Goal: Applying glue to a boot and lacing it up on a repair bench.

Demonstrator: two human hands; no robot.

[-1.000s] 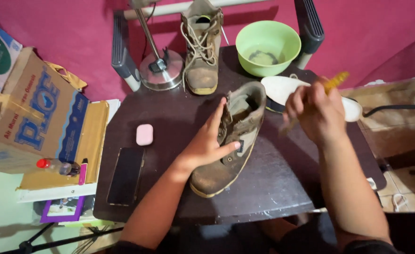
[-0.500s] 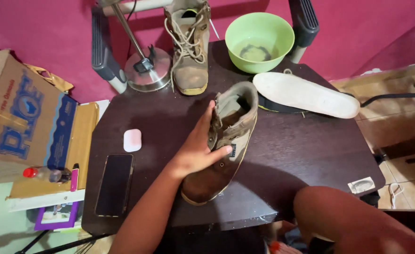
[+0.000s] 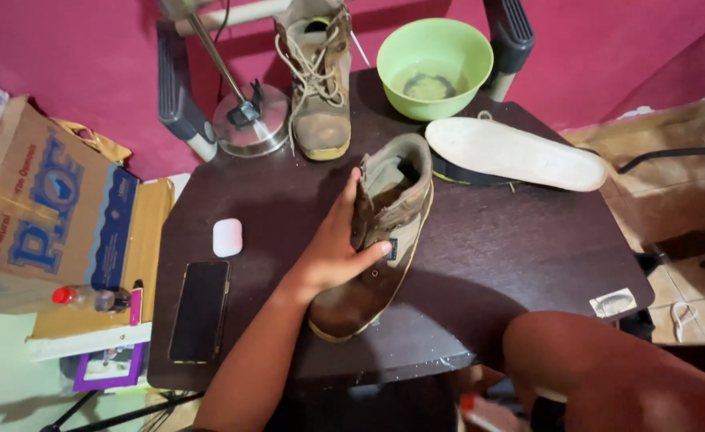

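Left hand (image 3: 335,248) on boot (image 3: 380,236), mid-table (image 3: 520,240)

Behind your work stands a second laced boot (image 3: 317,88), a green bowl (image 3: 435,68) beside it; a black phone (image 3: 199,310) and small white case (image 3: 227,238) lie left.

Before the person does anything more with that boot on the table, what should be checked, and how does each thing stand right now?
1. Boot held steady: ok. The left hand grips the brown boot, which lies on its side on the dark table.
2. Right hand free and ready: cannot tell. It is out of view below the table edge.
3. Insole out of the boot: ok. The white insole lies on the table beside the boot.
4. Bowl within reach: ok. The green bowl stands at the far edge; what it holds cannot be told.
5. Phone clear of the work: ok. The black phone lies apart, to the left.
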